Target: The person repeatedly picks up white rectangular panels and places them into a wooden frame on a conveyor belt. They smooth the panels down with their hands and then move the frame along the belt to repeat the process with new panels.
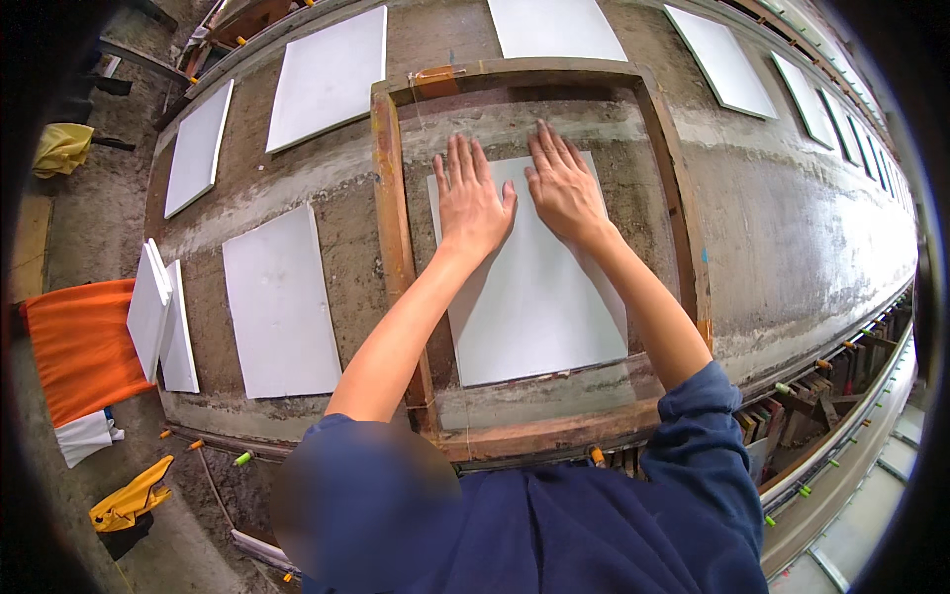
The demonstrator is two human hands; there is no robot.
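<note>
As seen in the head view, apparently pressing or aligning the board (529, 297) inside the frame (394, 198), likely needing even, flat pressure next. Resting left hand (473, 203) and right hand (568, 188) palm-down across the board's far edge, with forearms (406, 332) angled inward and fingers (465, 158) nearly straight, slightly parted, gripping nothing.

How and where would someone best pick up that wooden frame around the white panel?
Probably by its left bar and right bar, near mid-length, each from the outer side. The wooden frame lies flat, and its long, narrow bars look slim enough to clasp.
</note>
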